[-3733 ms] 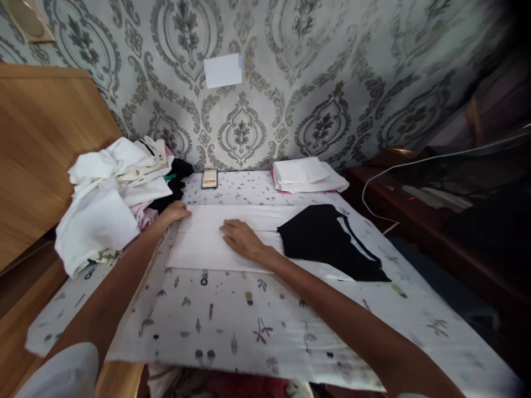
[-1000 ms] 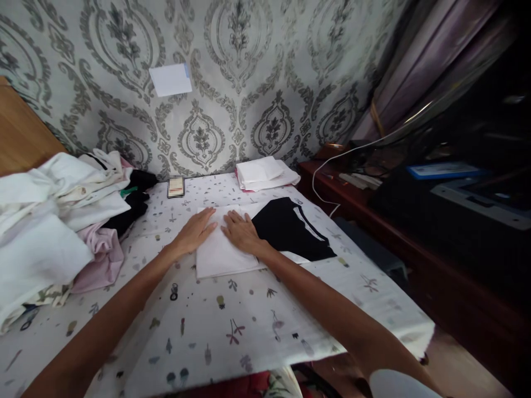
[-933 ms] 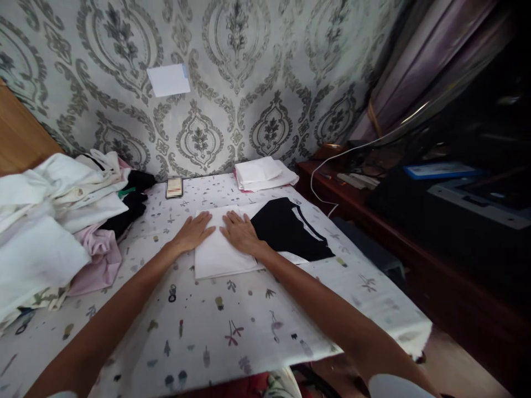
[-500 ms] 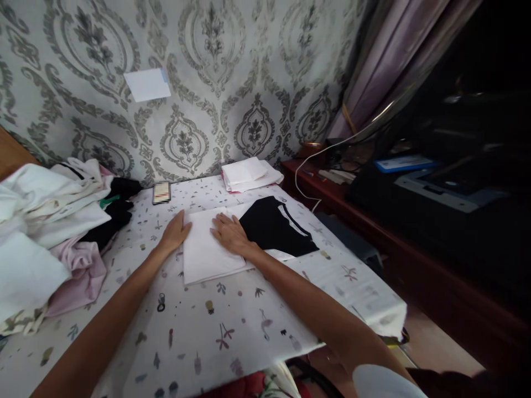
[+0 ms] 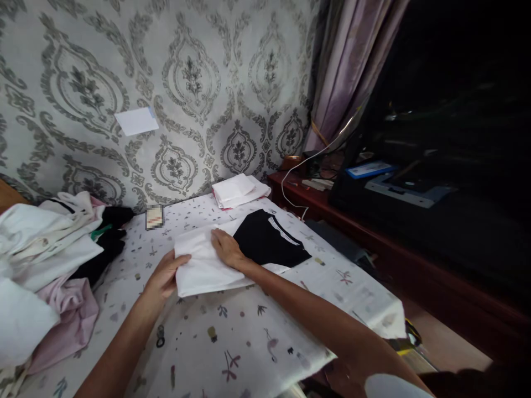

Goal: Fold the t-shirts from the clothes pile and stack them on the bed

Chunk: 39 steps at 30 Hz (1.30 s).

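Note:
A white garment with a black upper part lies on the patterned bed sheet; its white part (image 5: 197, 276) is folded over, and the black part (image 5: 265, 237) with its neckline points right. My left hand (image 5: 166, 273) grips the left edge of the white cloth, thumb on top and fingers underneath. On top of the fold rests my right hand (image 5: 227, 249), its fingers close together but laid flat on the cloth, beside the black part.
Heaped clothes (image 5: 45, 265) cover the left side of the bed. A folded white stack (image 5: 238, 190) sits near the wall, and a small pixelated rectangular item (image 5: 155, 217) lies left of it. A dark red cabinet (image 5: 323, 204) with a white cable stands at the right.
My left hand has gone from lying beside the fold to gripping its left edge, which is slightly lifted. My right hand stays on the cloth. The view has shifted.

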{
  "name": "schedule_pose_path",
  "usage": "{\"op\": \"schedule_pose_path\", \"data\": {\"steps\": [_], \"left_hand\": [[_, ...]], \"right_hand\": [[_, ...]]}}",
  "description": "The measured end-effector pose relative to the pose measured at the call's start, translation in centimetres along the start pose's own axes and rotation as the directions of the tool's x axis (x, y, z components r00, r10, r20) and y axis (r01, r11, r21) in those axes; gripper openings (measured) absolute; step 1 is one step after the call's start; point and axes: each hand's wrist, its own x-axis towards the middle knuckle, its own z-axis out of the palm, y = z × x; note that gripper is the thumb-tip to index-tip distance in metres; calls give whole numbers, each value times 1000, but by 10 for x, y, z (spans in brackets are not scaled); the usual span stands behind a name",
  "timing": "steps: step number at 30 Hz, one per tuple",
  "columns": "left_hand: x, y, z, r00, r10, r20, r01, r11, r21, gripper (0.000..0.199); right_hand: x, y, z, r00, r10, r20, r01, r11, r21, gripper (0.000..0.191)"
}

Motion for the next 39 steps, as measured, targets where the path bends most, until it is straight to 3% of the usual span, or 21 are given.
{"op": "schedule_pose_path", "data": {"steps": [8,11,14,17,20,23,25,28,30,32,35,39], "left_hand": [[-50,41,-17,990,67,-126,-59,996,66,45],[-54,50,-12,987,80,-136,-69,994,81,38],[-41,56,15,989,136,-58,-130,987,92,35],[-17,51,59,980,172,98,-180,980,81,38],[4,29,98,961,78,267,-115,985,125,43],[13,-3,109,942,110,318,-190,953,234,48],[13,-19,102,911,226,346,-348,870,349,44],[14,-28,86,815,385,433,-578,593,560,32],[19,-27,80,743,447,499,-663,385,642,29],[28,-26,78,695,464,550,-697,247,673,30],[40,-32,80,682,453,574,-692,146,707,37],[43,-46,83,738,369,565,-621,44,782,51]], "right_hand": [[-21,-60,52,993,-105,48,101,992,81,46],[-21,-63,53,997,-67,39,57,976,212,45],[-15,-48,32,996,87,-26,-66,887,457,44],[-16,-21,-5,972,234,-4,-156,661,734,55],[-32,12,-41,959,246,139,-247,490,836,76],[-51,37,-62,954,178,243,-293,360,886,82],[-56,45,-66,954,153,258,-297,354,887,81],[-49,50,-67,952,166,259,-305,393,868,75],[-42,53,-66,951,161,265,-308,389,868,70],[-37,55,-67,948,148,281,-317,380,869,67],[-33,58,-69,947,142,288,-321,394,861,62],[-28,58,-74,956,202,211,-279,416,866,50]]}}
